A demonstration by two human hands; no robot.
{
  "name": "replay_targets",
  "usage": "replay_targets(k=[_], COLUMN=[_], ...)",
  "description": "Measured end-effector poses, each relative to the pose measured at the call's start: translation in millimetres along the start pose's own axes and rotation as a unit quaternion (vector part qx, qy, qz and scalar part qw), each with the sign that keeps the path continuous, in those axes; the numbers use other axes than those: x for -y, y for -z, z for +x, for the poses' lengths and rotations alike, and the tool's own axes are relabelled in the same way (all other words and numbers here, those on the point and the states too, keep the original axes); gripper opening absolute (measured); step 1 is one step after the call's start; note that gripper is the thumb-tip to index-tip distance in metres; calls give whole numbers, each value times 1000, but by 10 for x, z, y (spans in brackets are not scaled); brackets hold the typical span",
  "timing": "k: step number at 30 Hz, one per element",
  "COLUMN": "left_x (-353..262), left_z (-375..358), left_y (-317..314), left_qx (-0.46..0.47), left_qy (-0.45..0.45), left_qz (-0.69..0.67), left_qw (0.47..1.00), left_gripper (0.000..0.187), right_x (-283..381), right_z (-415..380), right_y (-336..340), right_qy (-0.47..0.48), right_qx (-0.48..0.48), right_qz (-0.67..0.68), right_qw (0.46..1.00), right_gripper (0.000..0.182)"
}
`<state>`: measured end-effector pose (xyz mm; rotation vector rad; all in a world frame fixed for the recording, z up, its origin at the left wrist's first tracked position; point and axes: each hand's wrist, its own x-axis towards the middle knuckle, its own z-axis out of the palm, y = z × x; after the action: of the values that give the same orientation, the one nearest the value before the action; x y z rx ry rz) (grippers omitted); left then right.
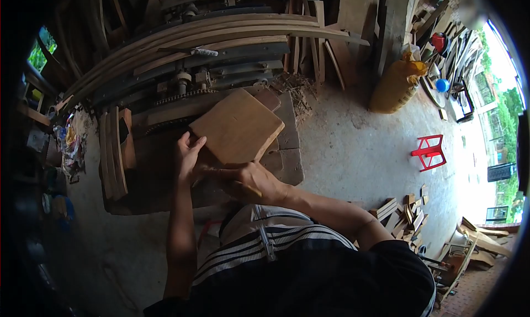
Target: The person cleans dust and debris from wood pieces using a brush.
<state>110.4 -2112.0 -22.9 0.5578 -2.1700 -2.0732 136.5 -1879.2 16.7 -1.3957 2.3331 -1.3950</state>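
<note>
A flat, many-sided wooden board (pixel 237 123) lies tilted in front of me on the dark workbench (pixel 160 187). My left hand (pixel 189 154) is at its left corner, thumb on the upper face and the other fingers around the edge. Close under the board's lower edge, my right hand (pixel 259 181) is closed in a fist. A small yellowish end shows below that fist, but the rest of what it holds is hidden in shadow. Another piece of wood (pixel 268 100) partly shows behind the board.
Curved wooden strips (pixel 221 32) lie across machinery beyond the bench. More curved pieces (pixel 113 151) stand at the bench's left end. A yellow sack (pixel 395 88), a red stool (pixel 428 153) and a pile of wood offcuts (pixel 406 215) are on the floor to the right.
</note>
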Motion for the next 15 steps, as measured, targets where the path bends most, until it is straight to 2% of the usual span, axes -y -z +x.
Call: replay_targets(k=[1, 3, 4, 5, 6, 7, 8, 9, 11, 13, 14, 15], left_x=[19, 48, -122, -110, -69, -103, -153, -154, -147, -83, -37, -41], left_z=[21, 37, -46, -34, -20, -43, -70, -80, -88, -34, -35, -38], left_y=[6, 56, 34, 40, 40, 27, 27, 9, -20, -47, -26, 5], left_qx=[-4, 20, 14, 3, 11, 22, 13, 9, -29, -40, -47, -51], left_qy=[-3, -14, -4, -2, -1, 0, 23, 20, 25, 22, 24, 27], left_qz=[0, 43, 79, 74, 47, 21, 47, 46, 72, 63, 54, 59], left_qw=[1000, 999, 997, 997, 999, 1000, 999, 999, 997, 997, 997, 997], left_gripper=[55, 51, 47, 47, 47, 46, 43, 43, 41, 39, 37, 37], right_x=[27, 168, 136, 11, -98, -61, -86, -137, -309, -156, -57, 57], right_z=[73, 129, 167, 143, 145, 178, 233, 239, 228, 265, 292, 306], right_y=[28, 504, 657, 849, 1019, 1233, 1320, 1325, 1282, 963, 829, 665], right_qy=[46, -79, -245, -200, -105, -102, -128, -124, -100, -98, -65, -60], right_qx=[-29, -40, -67, -69, -115, -105, -156, -155, -140, -42, -34, -20], right_qz=[48, 152, 237, 106, -22, -111, -122, -122, -219, -299, -274, -196], right_qw=[997, 984, 938, 972, 988, 983, 972, 972, 960, 948, 959, 979], right_gripper=[31, 22, 18, 20, 21, 24, 35, 35, 48, 63, 66, 66])
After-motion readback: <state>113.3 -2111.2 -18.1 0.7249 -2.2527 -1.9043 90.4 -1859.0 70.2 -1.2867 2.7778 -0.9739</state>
